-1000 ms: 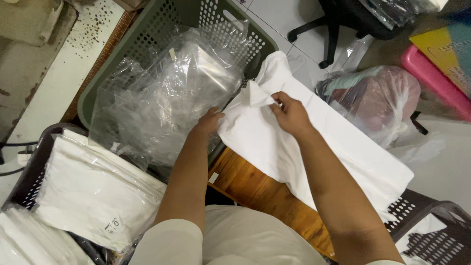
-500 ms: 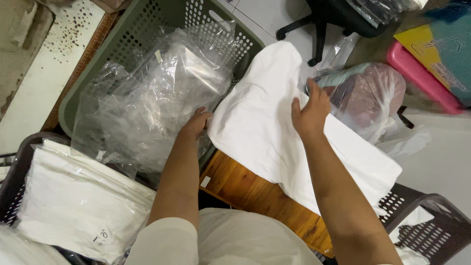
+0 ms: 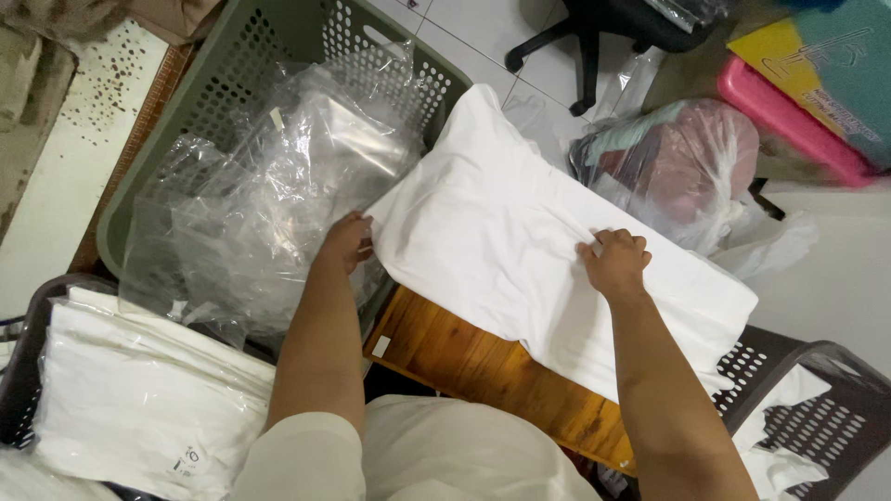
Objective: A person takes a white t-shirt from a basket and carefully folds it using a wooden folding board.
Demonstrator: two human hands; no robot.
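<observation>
Two hands spread one white folded cloth over a wooden table on a pale tiled floor.

A brown wooden tabletop (image 3: 483, 366) stands on a white tiled floor (image 3: 483, 28), with three perforated plastic baskets around it: a dark one at the left holding bagged white cloths (image 3: 139, 399), a green one (image 3: 278, 56) filled with crumpled clear plastic bags (image 3: 260, 195), and a dark one at the lower right (image 3: 835, 408). The left hand (image 3: 346, 241) grips the near left edge of the white folded cloth (image 3: 501, 241), fingers curled around it. The right hand (image 3: 614, 262) presses on the cloth's right part, fingers bent and pinching a small fold. One tied clear bag of coloured clothes (image 3: 687, 162) sits just beyond, with a black swivel chair base (image 3: 585, 46) behind.
</observation>
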